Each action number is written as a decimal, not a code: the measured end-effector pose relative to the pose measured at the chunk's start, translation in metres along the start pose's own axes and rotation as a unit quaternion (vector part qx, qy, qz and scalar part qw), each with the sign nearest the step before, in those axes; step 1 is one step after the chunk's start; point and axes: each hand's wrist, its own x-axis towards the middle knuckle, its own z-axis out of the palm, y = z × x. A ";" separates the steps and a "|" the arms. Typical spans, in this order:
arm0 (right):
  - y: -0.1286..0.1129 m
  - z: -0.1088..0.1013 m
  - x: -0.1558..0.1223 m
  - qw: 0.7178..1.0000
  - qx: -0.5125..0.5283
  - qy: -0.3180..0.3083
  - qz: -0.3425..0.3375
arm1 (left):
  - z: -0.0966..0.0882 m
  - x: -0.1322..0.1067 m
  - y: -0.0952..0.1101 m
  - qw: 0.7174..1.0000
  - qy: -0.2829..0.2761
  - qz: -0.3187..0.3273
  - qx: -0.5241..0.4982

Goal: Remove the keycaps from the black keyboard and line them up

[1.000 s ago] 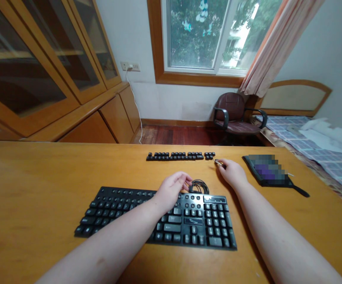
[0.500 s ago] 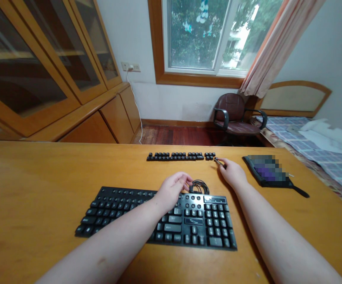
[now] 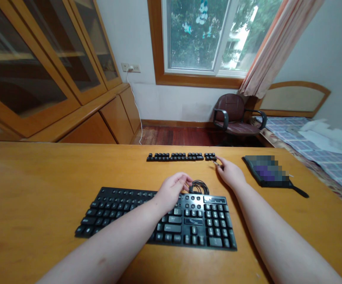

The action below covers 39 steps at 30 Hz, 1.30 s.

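Observation:
A black keyboard (image 3: 120, 213) lies on the wooden desk (image 3: 40, 185), with bare sockets along its top rows. My left hand (image 3: 172, 191) rests curled on its upper edge, next to a coil of black cable (image 3: 199, 185). A row of loose black keycaps (image 3: 178, 156) is lined up farther back on the desk. My right hand (image 3: 229, 171) reaches to the right end of that row, its fingers pinched on a small thin metal tool (image 3: 216, 161) that touches the last keycaps.
A black pouch (image 3: 267, 171) with a strap lies on the desk to the right. Beyond the desk stand a brown office chair (image 3: 232, 114), wooden cabinets (image 3: 55, 71) on the left and a bed (image 3: 315, 138) on the right.
My right hand has edged slightly up and left toward the end of the keycap row. My left hand has stayed put.

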 end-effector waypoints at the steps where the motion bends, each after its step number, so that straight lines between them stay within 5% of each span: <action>1: -0.001 0.000 0.000 1.000 -0.005 -0.001 -0.007 | 0.000 0.000 0.000 1.000 -0.001 0.000 0.001; 18: 0.002 0.001 0.000 0.999 0.010 0.028 0.033 | 0.000 0.000 -0.002 1.000 -0.003 0.006 0.005; 39: 0.001 0.011 -0.002 0.996 0.000 0.065 -0.069 | 0.000 0.000 -0.002 1.000 0.000 -0.004 0.017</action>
